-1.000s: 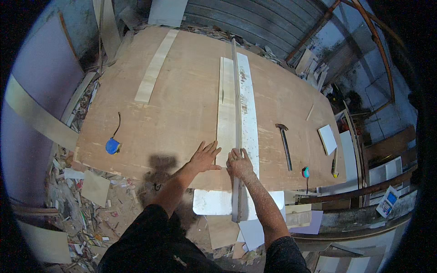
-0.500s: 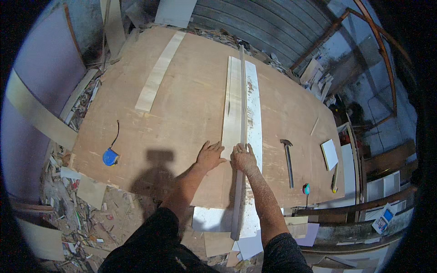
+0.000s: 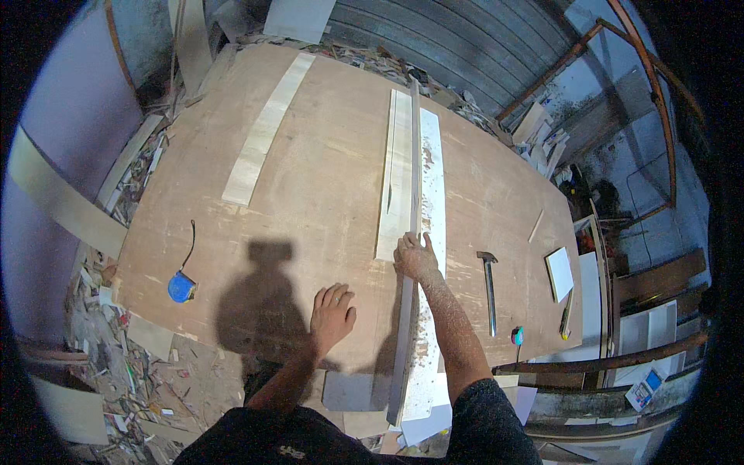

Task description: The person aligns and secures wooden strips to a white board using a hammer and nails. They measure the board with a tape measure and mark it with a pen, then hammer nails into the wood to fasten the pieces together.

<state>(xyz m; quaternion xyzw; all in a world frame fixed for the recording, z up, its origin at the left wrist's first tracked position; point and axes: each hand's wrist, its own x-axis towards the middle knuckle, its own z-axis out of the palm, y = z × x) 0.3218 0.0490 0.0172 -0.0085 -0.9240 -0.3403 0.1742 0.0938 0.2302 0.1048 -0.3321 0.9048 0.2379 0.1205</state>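
My right hand (image 3: 417, 257) grips a long, narrow grey bar (image 3: 404, 333) about midway along, its fingers curled over the top. The bar runs away from me over a worktop, between a pale wooden strip (image 3: 398, 178) on its left and a white strip with brown specks (image 3: 432, 167) on its right. Fine dust covers my right forearm. Off to the left, apart from the bar, is my left hand (image 3: 333, 316). It holds nothing, its fingers stretched out over the near part of the worktop.
The worktop is a large brown board (image 3: 325, 178). On it lie another pale strip (image 3: 267, 128), a blue tape measure (image 3: 181, 287), a claw hammer (image 3: 490, 291), a teal tape measure (image 3: 518, 335) and a small white panel (image 3: 559, 274). Wood scraps (image 3: 155, 387) litter the floor.
My left hand has left the pale strip beside the bar and drawn back toward me and leftward. My right hand stays on the bar. The view has shifted slightly.
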